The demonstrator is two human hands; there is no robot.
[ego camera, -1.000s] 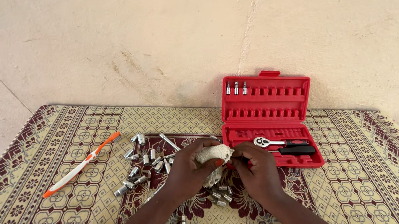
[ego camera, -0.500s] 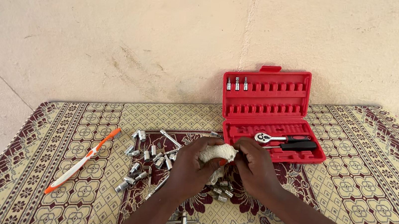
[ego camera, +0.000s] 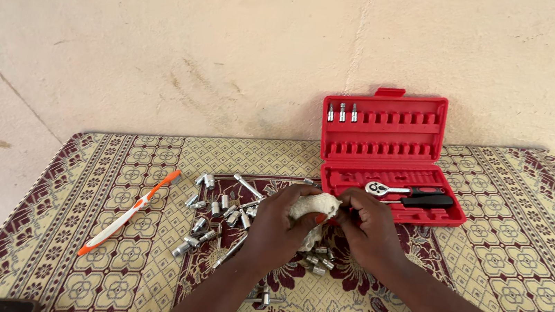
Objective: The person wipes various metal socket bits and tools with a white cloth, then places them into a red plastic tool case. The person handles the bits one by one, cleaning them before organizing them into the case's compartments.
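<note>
Behind the counter (ego camera: pixel 40 219) rises a bare, cream plaster wall (ego camera: pixel 165 39), cracked at 9 o'clock and stained near its foot. A patterned cloth (ego camera: pixel 509 259) in yellow and maroon covers the counter from edge to edge.

At 1 o'clock from the hands a red case (ego camera: pixel 389 155) stands open, its lid leaning on the wall. Three small bits (ego camera: pixel 342 112) sit in the lid's top row, and a ratchet (ego camera: pixel 407 190) with a black and red grip lies in the tray. At 9 o'clock, well apart from the hands, lies an orange and white toothbrush (ego camera: pixel 130 212), slanted. Between it and the hands a scatter of loose steel sockets (ego camera: pixel 214 222) spreads over the cloth, with more just under the wrists, partly hidden by them.

At the centre, the left hand (ego camera: pixel 276 229) is closed around a pale rag (ego camera: pixel 313 205), which bulges above the thumb and hangs below the palm. The right hand (ego camera: pixel 370 233) meets it at 3 o'clock, its fingers (ego camera: pixel 350 206) pinched together against the rag's right edge. A small orange-red part shows at the pinch, too small to tell what it is.
</note>
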